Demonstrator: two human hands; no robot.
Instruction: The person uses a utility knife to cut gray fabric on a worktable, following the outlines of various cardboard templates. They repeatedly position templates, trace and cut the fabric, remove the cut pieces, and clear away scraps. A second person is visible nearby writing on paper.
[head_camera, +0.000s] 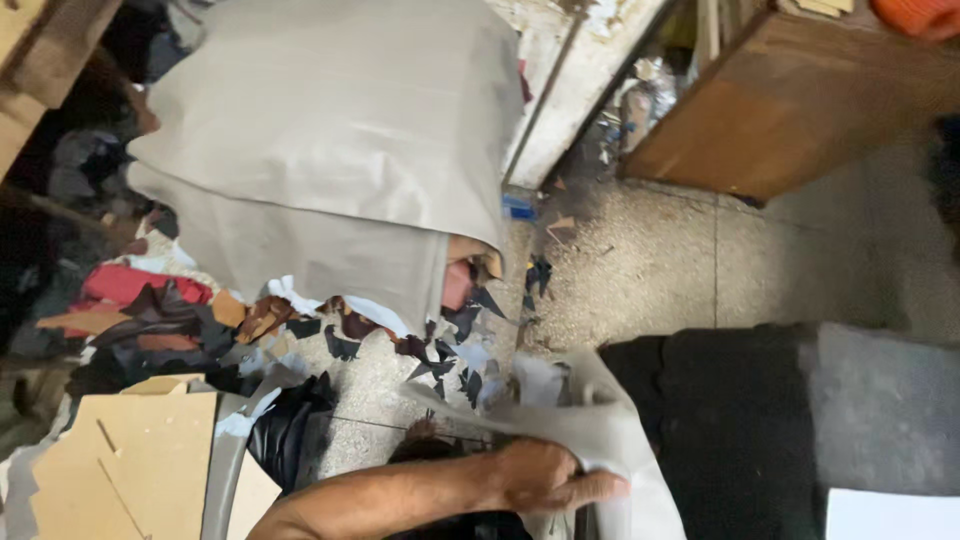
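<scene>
A large grey sheet of material (330, 130) hangs spread out and fills the upper left of the view. My right hand (468, 272) grips its lower right corner from behind, and only the fingers show past the edge. My left hand (548, 476) reaches in from the lower left on a bare forearm and is closed on a paler grey fold of sheet (600, 430) near the bottom middle. Whether that fold belongs to the same sheet is hidden.
Dark, brown and white offcuts (440, 355) litter the speckled floor (640, 260). Cardboard pieces (130, 460) lie at the lower left, next to a red and black heap (140, 300). A wooden cabinet (790, 100) stands at the top right. A black and grey padded surface (780, 420) is at the right.
</scene>
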